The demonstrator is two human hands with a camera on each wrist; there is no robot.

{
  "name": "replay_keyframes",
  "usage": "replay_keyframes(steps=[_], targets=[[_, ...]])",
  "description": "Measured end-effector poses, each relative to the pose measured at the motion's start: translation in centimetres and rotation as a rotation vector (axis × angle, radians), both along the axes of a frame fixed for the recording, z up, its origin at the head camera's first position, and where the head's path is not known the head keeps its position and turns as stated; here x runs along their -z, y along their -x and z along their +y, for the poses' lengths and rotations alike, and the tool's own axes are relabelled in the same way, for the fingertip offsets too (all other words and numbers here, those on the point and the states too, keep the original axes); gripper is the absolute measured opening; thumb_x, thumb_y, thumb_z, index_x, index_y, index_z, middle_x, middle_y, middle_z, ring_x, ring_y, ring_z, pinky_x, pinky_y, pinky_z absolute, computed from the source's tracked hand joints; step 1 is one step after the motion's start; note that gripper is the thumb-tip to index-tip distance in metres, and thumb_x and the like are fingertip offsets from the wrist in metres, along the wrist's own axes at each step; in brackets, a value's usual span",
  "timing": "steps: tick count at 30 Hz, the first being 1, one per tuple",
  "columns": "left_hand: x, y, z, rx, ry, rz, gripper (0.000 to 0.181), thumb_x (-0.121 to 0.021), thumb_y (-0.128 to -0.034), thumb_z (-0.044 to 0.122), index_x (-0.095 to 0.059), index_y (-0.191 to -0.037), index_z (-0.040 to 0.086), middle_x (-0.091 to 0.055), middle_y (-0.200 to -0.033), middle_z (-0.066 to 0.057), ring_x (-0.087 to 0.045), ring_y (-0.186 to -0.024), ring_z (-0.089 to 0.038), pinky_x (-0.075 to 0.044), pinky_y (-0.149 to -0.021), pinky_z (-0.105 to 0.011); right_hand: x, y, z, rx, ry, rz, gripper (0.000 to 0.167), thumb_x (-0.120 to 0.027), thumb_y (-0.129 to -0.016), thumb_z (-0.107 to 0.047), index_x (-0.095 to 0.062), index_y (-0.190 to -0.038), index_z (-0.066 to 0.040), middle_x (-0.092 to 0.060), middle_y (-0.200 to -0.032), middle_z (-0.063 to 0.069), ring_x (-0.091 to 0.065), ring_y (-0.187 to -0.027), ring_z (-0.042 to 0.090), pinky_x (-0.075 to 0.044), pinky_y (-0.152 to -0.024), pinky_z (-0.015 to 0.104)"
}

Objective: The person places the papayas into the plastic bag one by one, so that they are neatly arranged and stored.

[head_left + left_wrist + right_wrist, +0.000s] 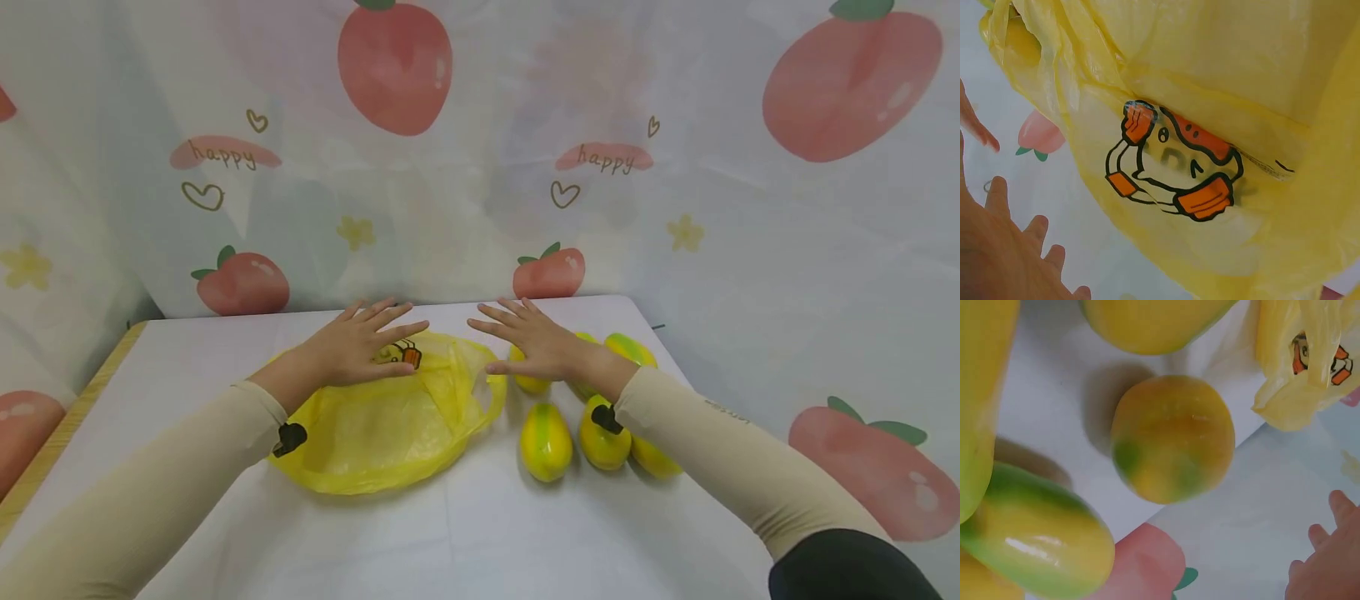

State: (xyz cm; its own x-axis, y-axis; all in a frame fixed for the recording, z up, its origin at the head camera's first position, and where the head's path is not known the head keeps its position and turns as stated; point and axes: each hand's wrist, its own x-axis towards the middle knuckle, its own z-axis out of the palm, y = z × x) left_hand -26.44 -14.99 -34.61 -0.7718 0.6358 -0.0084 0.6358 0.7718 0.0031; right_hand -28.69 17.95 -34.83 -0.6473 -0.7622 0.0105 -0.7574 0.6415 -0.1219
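Left hand (348,346) spread wide, empty, above a yellow plastic bag (375,437) at its five o'clock, right hand (542,346) splayed, empty, near yellow-green fruits (546,443) at the bag's three o'clock

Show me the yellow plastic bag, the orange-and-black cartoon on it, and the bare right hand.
Yellow plastic bag (382,421): head view, middle of its body.
Orange-and-black cartoon (1175,155): left wrist view, near its centre.
Bare right hand (542,343): head view, on its back.
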Motion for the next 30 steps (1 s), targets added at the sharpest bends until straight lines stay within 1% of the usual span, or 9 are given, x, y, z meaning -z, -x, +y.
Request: replay_keyframes(steps=[5, 7, 10, 12, 17, 20, 24, 26, 30], targets=[[-0.2, -0.2, -1.5, -0.019, -0.029, 0.029, 0.073, -0.043, -0.0928, 0.07, -0.025, -0.156, 0.036, -0.019, -0.164, -0.006, -0.014, -0.151, -0.03, -0.01, -0.119, -0.064, -0.4, 0.4, 1.2, 0.049, 0.022, -0.032, 0.068, -0.044, -0.098, -0.058, -0.024, -0.157, -0.029, -0.016, -0.165, 0.003, -0.003, -0.152, 0.033, 0.001, -0.122, 0.057], [-0.3, -0.3, -2.3, -0.03, -0.041, 0.026, 0.075, -0.045, -0.0925, 0.069, -0.025, -0.156, 0.035, -0.019, -0.164, -0.006, -0.014, -0.151, -0.031, -0.009, -0.119, -0.065, -0.6, 0.5, 1.9, 0.065, 0.025, -0.037, 0.069, -0.044, -0.098, -0.058, -0.025, -0.157, -0.027, -0.018, -0.164, 0.005, -0.005, -0.152, 0.034, 0.0, -0.122, 0.057], [-0.3, -0.5, -3.5, -0.051, -0.054, 0.028, 0.076, -0.047, -0.0927, 0.067, -0.026, -0.156, 0.032, -0.021, -0.163, -0.008, -0.016, -0.15, -0.035, -0.01, -0.118, -0.065, -1.0, 0.6, 2.8, 0.097, 0.021, -0.045, 0.07, -0.045, -0.098, -0.058, -0.024, -0.157, -0.027, -0.019, -0.164, 0.006, -0.008, -0.152, 0.034, 0.0, -0.122, 0.056], [-0.4, -0.8, -4.4, -0.068, -0.065, 0.036, 0.075, -0.048, -0.0934, 0.065, -0.026, -0.156, 0.031, -0.024, -0.161, -0.011, -0.02, -0.148, -0.037, -0.012, -0.118, -0.065, -1.3, 0.8, 3.5, 0.117, 0.019, -0.043, 0.071, -0.046, -0.097, -0.059, -0.024, -0.157, -0.027, -0.02, -0.163, 0.006, -0.011, -0.151, 0.034, -0.001, -0.123, 0.055], [-0.6, -1.8, -6.5, -0.112, -0.117, 0.049, 0.073, -0.05, -0.0937, 0.063, -0.03, -0.155, 0.028, -0.032, -0.157, -0.014, -0.03, -0.142, -0.04, -0.022, -0.115, -0.065, -1.8, 0.8, 5.3, 0.166, 0.037, -0.039, 0.072, -0.048, -0.096, -0.059, -0.026, -0.157, -0.027, -0.024, -0.163, 0.002, -0.016, -0.151, 0.032, -0.01, -0.122, 0.057], [-0.9, -2.6, -7.8, -0.131, -0.162, 0.054, 0.072, -0.052, -0.0936, 0.061, -0.033, -0.154, 0.026, -0.037, -0.155, -0.012, -0.034, -0.14, -0.038, -0.023, -0.114, -0.064, -2.0, 0.8, 6.4, 0.186, 0.068, -0.043, 0.072, -0.051, -0.096, -0.058, -0.026, -0.156, -0.029, -0.024, -0.162, 0.0, -0.018, -0.15, 0.029, -0.014, -0.121, 0.057], [-1.1, -3.5, -9.2, -0.188, -0.214, 0.042, 0.072, -0.054, -0.0936, 0.06, -0.033, -0.154, 0.027, -0.038, -0.154, -0.008, -0.035, -0.141, -0.037, -0.028, -0.112, -0.064, -2.3, 0.7, 7.9, 0.225, 0.109, -0.062, 0.071, -0.054, -0.095, -0.057, -0.027, -0.156, -0.033, -0.025, -0.162, -0.002, -0.021, -0.149, 0.03, -0.017, -0.119, 0.061], [-1.2, -3.9, -9.8, -0.223, -0.231, 0.034, 0.072, -0.054, -0.0935, 0.059, -0.032, -0.154, 0.027, -0.038, -0.155, -0.008, -0.034, -0.141, -0.037, -0.032, -0.109, -0.065, -2.4, 0.7, 8.7, 0.257, 0.121, -0.077, 0.071, -0.055, -0.094, -0.057, -0.027, -0.155, -0.032, -0.026, -0.161, 0.0, -0.022, -0.148, 0.031, -0.018, -0.118, 0.063], [-1.2, -4.4, -10.8, -0.274, -0.242, 0.024, 0.073, -0.054, -0.0941, 0.058, -0.029, -0.155, 0.028, -0.038, -0.154, -0.01, -0.035, -0.14, -0.038, -0.037, -0.102, -0.068, -2.4, 0.8, 10.3, 0.325, 0.134, -0.098, 0.073, -0.056, -0.094, -0.055, -0.03, -0.155, -0.025, -0.03, -0.16, 0.004, -0.023, -0.147, 0.033, -0.018, -0.117, 0.064]])
